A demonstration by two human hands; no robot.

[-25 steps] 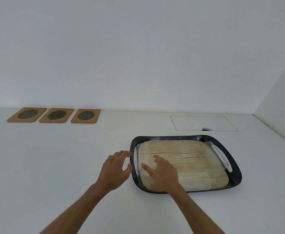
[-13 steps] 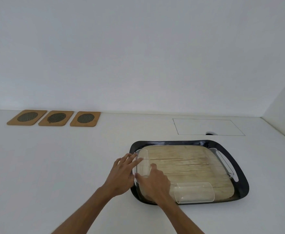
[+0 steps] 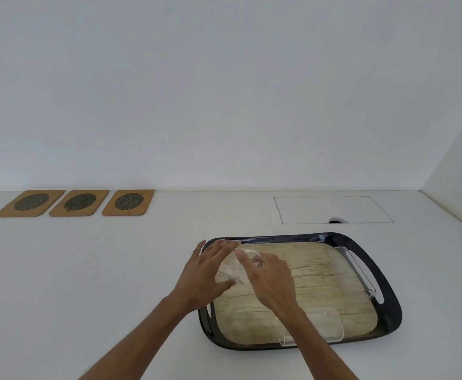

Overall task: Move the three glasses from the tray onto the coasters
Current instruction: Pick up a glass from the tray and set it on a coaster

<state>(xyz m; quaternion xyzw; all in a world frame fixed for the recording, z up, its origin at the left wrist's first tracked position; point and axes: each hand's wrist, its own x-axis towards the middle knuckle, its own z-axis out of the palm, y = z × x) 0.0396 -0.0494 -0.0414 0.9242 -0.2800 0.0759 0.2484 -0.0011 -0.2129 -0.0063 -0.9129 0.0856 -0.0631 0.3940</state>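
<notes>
A black tray [image 3: 388,305] with a wood-pattern floor sits on the white table. Both my hands grip one clear glass [image 3: 234,267], tilted and lifted over the tray's left edge; my left hand [image 3: 205,272] wraps its left side, my right hand [image 3: 271,278] holds its right side. A second glass [image 3: 325,329] lies on its side near the tray's front, partly behind my right forearm. A third glass [image 3: 357,270] lies along the right side by the handle. Three wooden coasters with dark mesh discs, left [image 3: 31,202], middle [image 3: 79,202] and right [image 3: 128,201], line the far left by the wall.
A thin rectangular outline [image 3: 334,210] with a small dark hole at its front edge is marked on the table behind the tray. White walls close the back and the right side. Bare white tabletop lies between the tray and the coasters.
My hands closed around the left glass, which lay flat along the tray's left edge, and raised it to a tilt. The other two glasses stayed put.
</notes>
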